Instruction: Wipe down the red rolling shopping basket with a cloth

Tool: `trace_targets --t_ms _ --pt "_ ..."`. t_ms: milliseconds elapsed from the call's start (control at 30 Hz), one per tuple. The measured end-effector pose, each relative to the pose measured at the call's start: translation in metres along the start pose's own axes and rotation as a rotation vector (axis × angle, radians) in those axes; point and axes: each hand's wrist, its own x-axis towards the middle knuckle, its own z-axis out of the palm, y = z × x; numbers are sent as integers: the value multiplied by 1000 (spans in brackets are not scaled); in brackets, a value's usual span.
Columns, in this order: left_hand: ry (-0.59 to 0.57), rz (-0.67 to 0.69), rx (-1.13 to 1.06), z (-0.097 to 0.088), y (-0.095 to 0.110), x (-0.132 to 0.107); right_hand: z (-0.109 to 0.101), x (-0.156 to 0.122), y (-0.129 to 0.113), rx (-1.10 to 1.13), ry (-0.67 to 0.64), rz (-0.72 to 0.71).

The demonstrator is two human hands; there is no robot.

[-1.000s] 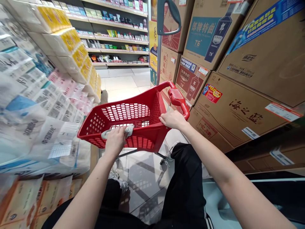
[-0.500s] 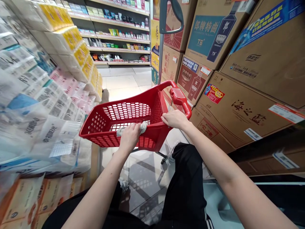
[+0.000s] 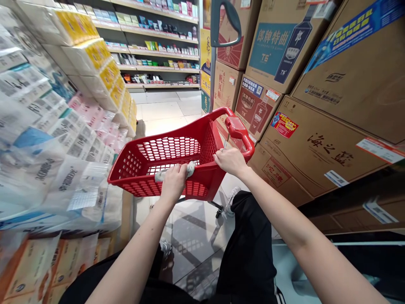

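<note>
Facing far shelves, clamps fingers of left hand on cloth, of right hand on red cart; could roll it by pressing hard.

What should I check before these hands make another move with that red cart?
1. Left hand has the cloth: ok, held against the cart's near rim.
2. Right hand has a hold: ok, on the basket's corner below the handle.
3. Cart upright: ok.
4. Wheel away from the right shoe: not ok, they look very close.
5. Wheels locked: cannot tell.
6. Rim wiped clean: cannot tell.
</note>
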Motion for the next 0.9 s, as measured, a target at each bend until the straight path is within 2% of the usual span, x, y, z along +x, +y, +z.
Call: trace_targets --t_ms 100,267,333,500,633,767,900 --pt "-15 8 23 2 -15 -6 -1 -2 5 4 10 -6" --pt "2 -48 100 3 -54 -22 0 -1 10 9 7 -24" --pt "4 -67 134 4 -61 -24 0 1 9 14 2 -30" --pt "-3 -108 182 6 -51 -21 5 11 -12 31 -84 -96" --pt "-34 -109 166 3 -41 -17 10 16 -23 42 -132 -59" --pt "-35 -67 155 2 -42 -22 13 13 -9 29 -101 -63" --pt "0 -90 168 5 -53 -36 15 9 12 -4 -71 -47"
